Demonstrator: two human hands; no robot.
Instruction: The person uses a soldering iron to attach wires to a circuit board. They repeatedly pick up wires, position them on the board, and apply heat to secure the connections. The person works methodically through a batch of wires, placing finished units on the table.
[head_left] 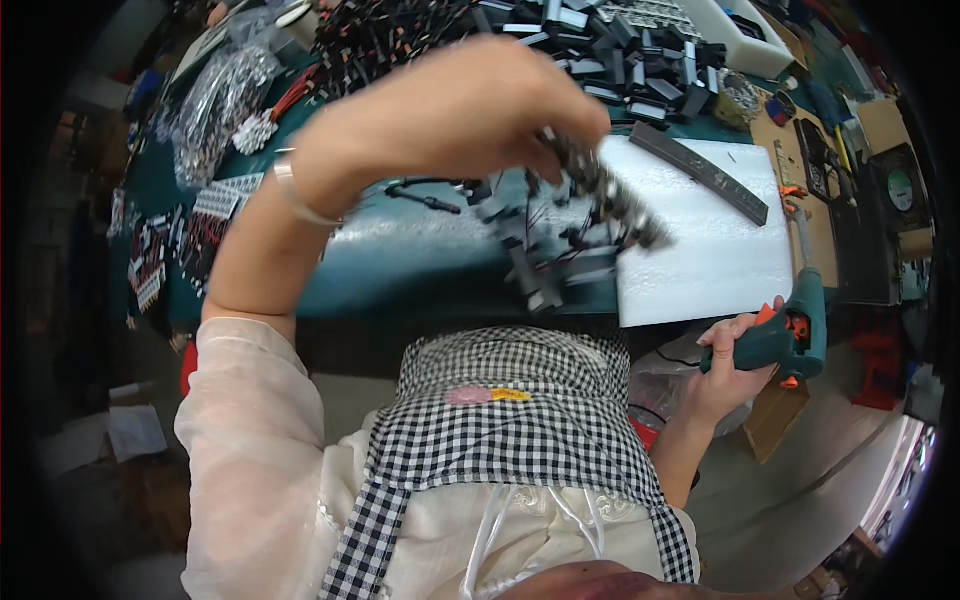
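Observation:
My left hand (pixel 520 95) reaches across the table, smeared by motion, its fingers closed on a dark jagged strip (pixel 615 195). The strip slants down over the left part of a white foam sheet (pixel 710 270); blur hides its exact kind. Just below and left of it are small black parts with thin wires (pixel 540 265), also partly blurred. At the right, my right hand (pixel 730 360) is wrapped round the handle of a green hot glue gun (pixel 800 335) with an orange trigger. The glue gun's nozzle points away from me, beside the foam sheet's right edge.
A dark flat bar (pixel 700 173) lies across the foam sheet. Behind are piles of black rectangular cases (pixel 650 70) and black cables (pixel 390 45). Bagged parts (pixel 225 110) and wired connectors (pixel 150 255) lie at the left. Cardboard (pixel 795 150) is at the right.

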